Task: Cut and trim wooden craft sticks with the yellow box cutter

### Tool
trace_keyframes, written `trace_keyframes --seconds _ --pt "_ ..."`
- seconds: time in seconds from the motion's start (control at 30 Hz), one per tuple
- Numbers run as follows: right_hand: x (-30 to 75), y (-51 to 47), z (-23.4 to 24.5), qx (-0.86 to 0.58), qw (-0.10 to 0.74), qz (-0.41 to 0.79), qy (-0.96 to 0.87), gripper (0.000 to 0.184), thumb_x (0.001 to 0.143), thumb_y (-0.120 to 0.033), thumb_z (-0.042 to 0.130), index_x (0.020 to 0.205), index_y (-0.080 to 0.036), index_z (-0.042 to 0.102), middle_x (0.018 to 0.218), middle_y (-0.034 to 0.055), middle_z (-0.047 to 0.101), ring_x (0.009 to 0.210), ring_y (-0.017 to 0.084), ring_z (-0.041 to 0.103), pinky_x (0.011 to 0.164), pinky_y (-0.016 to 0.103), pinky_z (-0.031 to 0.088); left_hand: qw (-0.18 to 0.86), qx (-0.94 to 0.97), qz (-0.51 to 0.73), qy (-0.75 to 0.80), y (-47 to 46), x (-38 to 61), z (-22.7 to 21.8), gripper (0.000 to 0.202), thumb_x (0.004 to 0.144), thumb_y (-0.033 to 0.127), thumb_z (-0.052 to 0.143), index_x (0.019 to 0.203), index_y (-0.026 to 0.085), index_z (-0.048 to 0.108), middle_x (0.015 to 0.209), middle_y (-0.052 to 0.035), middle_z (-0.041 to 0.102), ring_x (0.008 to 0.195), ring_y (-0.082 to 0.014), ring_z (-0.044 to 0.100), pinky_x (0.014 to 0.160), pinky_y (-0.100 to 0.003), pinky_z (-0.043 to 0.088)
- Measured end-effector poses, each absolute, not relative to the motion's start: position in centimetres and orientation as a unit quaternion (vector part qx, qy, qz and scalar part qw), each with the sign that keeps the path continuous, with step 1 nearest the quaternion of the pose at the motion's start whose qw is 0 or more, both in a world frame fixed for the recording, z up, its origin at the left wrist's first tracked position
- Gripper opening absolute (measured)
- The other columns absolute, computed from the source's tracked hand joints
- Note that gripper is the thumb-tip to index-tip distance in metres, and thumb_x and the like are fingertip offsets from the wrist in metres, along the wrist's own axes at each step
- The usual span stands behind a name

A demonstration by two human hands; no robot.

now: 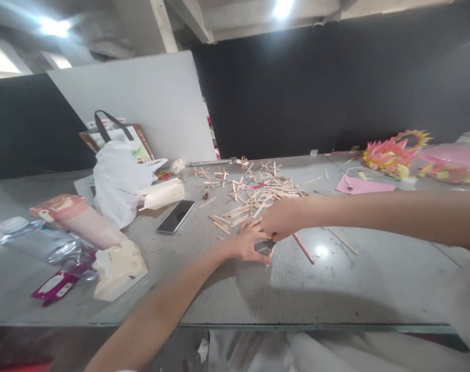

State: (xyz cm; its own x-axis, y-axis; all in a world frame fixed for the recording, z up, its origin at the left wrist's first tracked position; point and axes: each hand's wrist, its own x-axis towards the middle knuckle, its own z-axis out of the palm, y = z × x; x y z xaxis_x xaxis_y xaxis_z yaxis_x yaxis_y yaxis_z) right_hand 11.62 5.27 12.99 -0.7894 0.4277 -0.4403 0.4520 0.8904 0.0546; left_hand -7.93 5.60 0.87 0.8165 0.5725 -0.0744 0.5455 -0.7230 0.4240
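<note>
Head view shows a small stick piece [270,251] on the desk [374,279], about midway between the left and right edges and nearer the front edge than the far one. It lies right where the two hands meet, and it is too blurred to make out its shape. The right hand [283,219] has its fingers curled in tight, with the tips pinched down on the top of the piece. The left hand [249,244] has its fingers stretched out almost flat on the desk, and its fingertips touch the piece from the left without closing around it. A red stick [303,249] lies slanted just to the right of the hands. Behind them a loose pile of wooden sticks [258,196] spreads toward the far edge. A phone [176,216] lies face up left of the pile. Toward the far left corner a white plastic bag [118,181] slumps shut, its contents hidden, and behind it a tote bag [120,135] stands upright with printed sheets in it. A pink bottle [77,219] lies tilted near the left edge on a clear plastic bag [36,243]; what that bag holds cannot be told. Near the far right corner lie a pink paper [364,185] and paper flowers [390,155].
</note>
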Motion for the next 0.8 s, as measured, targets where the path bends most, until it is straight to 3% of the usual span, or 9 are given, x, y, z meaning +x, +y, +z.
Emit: trace_keyframes --seconds 0.13,0.33,0.57,0.8 --pt "12.5 4.5 12.9 0.266 0.214 -0.049 0.939 0.019 0.094 -0.025 0.064 0.096 -0.018 0.082 0.077 0.0047 0.072 0.063 0.016 0.053 0.062 0.031 0.031 0.233 0.925 0.037 0.297 5.7 -7.9 1.0 0.076 0.078 0.083 0.073 0.133 0.031 0.074 0.155 -0.0111 0.056 0.151 -0.0428 0.038 0.128 -0.058 0.02" --pt "13.1 4.1 12.5 0.269 0.184 -0.043 0.944 0.018 0.093 -0.022 0.063 0.094 -0.018 0.081 0.07 0.0022 0.067 0.058 0.014 0.045 0.06 0.031 0.029 0.234 0.93 0.046 0.279 5.6 -7.9 1.3 0.073 0.077 0.082 0.074 0.131 0.033 0.075 0.157 -0.0093 0.055 0.154 -0.0433 0.034 0.128 -0.057 0.023" --pt "11.9 5.1 13.1 0.254 0.227 -0.037 0.94 0.016 0.092 -0.027 0.068 0.089 -0.019 0.08 0.07 0.0008 0.067 0.057 0.013 0.043 0.061 0.031 0.028 0.24 0.925 0.041 0.29 5.7 -8.1 0.7 0.078 0.076 0.084 0.075 0.134 0.032 0.073 0.152 -0.0112 0.057 0.145 -0.0423 0.045 0.126 -0.057 0.025" --pt "12.3 4.8 13.2 0.287 0.219 -0.065 0.93 0.017 0.092 -0.027 0.067 0.089 -0.018 0.081 0.073 0.0021 0.07 0.057 0.013 0.047 0.061 0.03 0.03 0.234 0.928 0.044 0.285 5.6 -7.9 1.0 0.075 0.076 0.085 0.073 0.128 0.031 0.074 0.146 -0.0114 0.059 0.144 -0.0419 0.045 0.125 -0.056 0.027"
